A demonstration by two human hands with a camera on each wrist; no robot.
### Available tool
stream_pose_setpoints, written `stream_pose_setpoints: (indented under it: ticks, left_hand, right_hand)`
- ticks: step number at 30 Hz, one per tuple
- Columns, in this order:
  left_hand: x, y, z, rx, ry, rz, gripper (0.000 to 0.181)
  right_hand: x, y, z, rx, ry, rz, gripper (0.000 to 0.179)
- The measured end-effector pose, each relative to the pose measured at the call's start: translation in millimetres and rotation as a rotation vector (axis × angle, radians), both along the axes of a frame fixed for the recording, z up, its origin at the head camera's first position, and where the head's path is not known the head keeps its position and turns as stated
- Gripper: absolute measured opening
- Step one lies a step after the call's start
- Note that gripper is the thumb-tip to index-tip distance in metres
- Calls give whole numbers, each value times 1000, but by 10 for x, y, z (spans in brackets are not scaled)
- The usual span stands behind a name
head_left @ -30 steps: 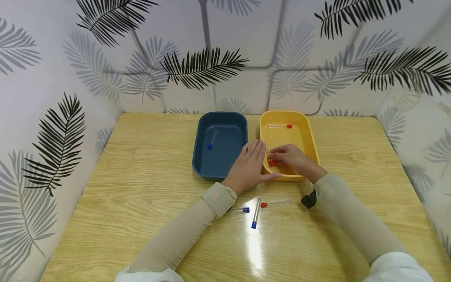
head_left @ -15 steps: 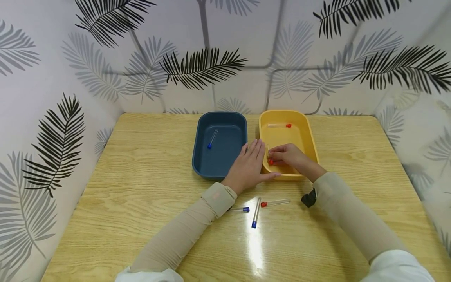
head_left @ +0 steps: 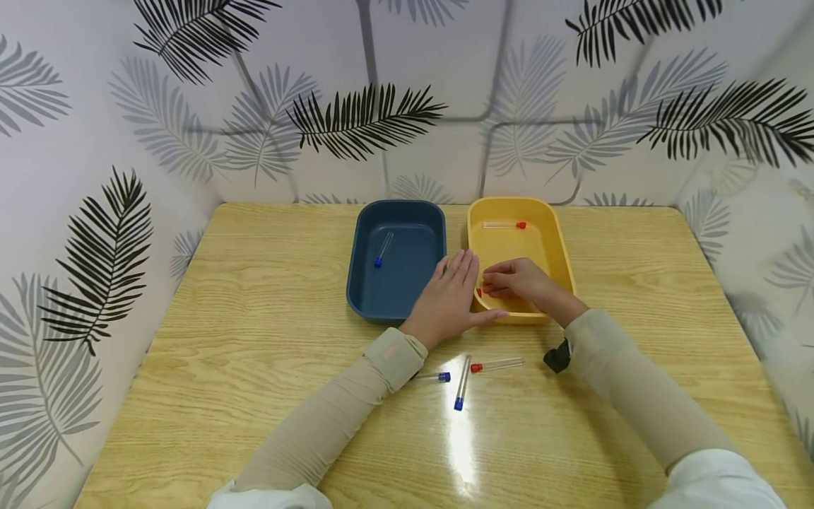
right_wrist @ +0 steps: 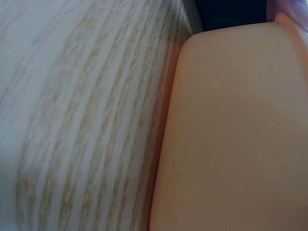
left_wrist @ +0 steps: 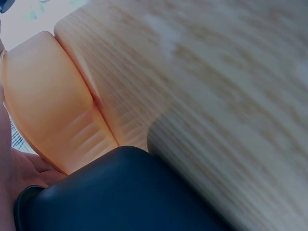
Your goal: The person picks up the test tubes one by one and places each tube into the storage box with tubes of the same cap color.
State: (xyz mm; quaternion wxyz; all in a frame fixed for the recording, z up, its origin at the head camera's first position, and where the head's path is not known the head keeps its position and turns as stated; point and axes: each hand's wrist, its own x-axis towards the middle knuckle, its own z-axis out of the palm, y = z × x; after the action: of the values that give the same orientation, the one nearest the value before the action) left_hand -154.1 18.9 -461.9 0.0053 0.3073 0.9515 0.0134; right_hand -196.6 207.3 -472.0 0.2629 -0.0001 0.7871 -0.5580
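My left hand [head_left: 445,297] lies with straight fingers across the adjoining rims of a dark blue tray [head_left: 400,286] and a yellow tray [head_left: 528,247], its thumb along the yellow tray's near rim. Inside the yellow tray, my right hand [head_left: 524,279] pinches a test tube with a red cap [head_left: 479,292] by the left wall; the fingers hide most of the glass. Another red-capped test tube [head_left: 501,225] lies at that tray's far end. One blue-capped test tube [head_left: 384,250] rests in the blue tray. The left wrist view shows both trays' outer walls and part of my left hand [left_wrist: 29,171].
On the wooden table [head_left: 254,304] in front of the trays lie a red-capped tube [head_left: 499,365] and a blue-capped tube [head_left: 463,384]. Another blue-capped tube [head_left: 439,377] is partly hidden by the left sleeve. A leaf-patterned wall covering [head_left: 407,162] stands behind the table.
The red cap at my right fingers has shifted slightly left toward the tray wall, and less of that tube shows. My left hand stays in place.
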Motion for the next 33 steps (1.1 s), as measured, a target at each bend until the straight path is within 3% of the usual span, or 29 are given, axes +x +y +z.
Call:
stream_pose_setpoints:
  ticks: [15, 24, 33]
  left_hand:
    - [-5, 12, 9, 8, -30, 7, 107]
    - [-5, 16, 2, 6, -30, 18, 108]
    - [4, 19, 1, 41, -32, 24, 109]
  right_hand:
    - [18, 49, 70, 36, 24, -26, 35]
    - [98, 215, 317, -43, 103, -24, 42]
    - [279, 485, 540, -14, 150, -71, 45]
